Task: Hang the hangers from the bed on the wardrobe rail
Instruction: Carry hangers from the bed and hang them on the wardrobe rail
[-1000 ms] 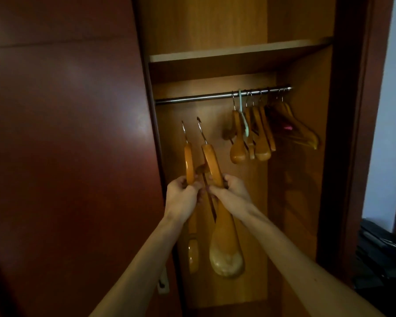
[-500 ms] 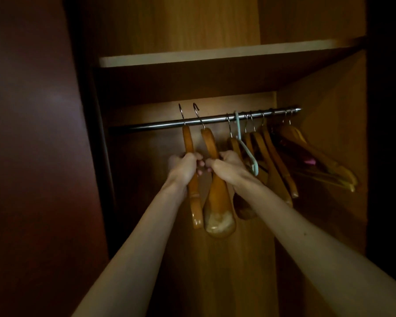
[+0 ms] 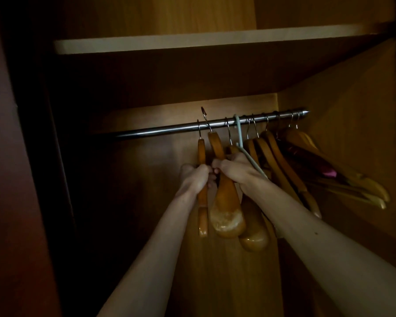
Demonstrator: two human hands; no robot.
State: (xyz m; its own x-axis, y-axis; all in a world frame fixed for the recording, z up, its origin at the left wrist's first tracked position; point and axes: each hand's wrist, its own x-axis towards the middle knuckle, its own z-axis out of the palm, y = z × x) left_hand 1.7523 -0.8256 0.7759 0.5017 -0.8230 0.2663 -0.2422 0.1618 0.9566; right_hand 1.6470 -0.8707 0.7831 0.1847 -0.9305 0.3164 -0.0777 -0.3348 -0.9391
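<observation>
My left hand (image 3: pixel 196 179) grips a thin wooden hanger (image 3: pixel 202 216) whose hook sits at the metal wardrobe rail (image 3: pixel 160 130). My right hand (image 3: pixel 234 171) grips a broad wooden hanger (image 3: pixel 226 216); its hook rises slightly above the rail. Both hands are side by side, just below the rail. Several wooden hangers (image 3: pixel 281 165) and one pale plastic hanger (image 3: pixel 239 136) hang on the rail to the right.
A wooden shelf (image 3: pixel 192 43) runs above the rail. The wardrobe's right side wall (image 3: pixel 352 110) is close to the hanging hangers. A dark reddish door (image 3: pixel 14 179) stands on the left. The left stretch of the rail is bare.
Both hands lifted the two hangers from well below the rail up to it. The view moved closer into the wardrobe.
</observation>
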